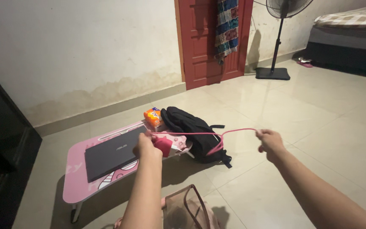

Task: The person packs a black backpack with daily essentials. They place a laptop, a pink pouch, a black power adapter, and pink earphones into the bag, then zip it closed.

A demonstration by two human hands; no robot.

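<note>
A pink cord (pixel 200 134) is stretched between my two hands above the floor. My left hand (pixel 145 145) grips one end together with a small pink-red object (pixel 164 146). My right hand (pixel 270 141) pinches the other end, and a loop of the cord hangs down in the middle. Below my left hand stands a low pink lap table (pixel 76 186) with a closed dark laptop (pixel 109 154) on it. A black backpack (pixel 191 127) lies on the floor just right of the table.
An orange packet (pixel 153 116) sits at the table's far corner. A translucent brown bag (pixel 187 210) lies near my legs. A dark cabinet (pixel 1 140) stands left, a red door (pixel 204 38) and standing fan (pixel 276 42) at the back, a bed (pixel 348 38) far right.
</note>
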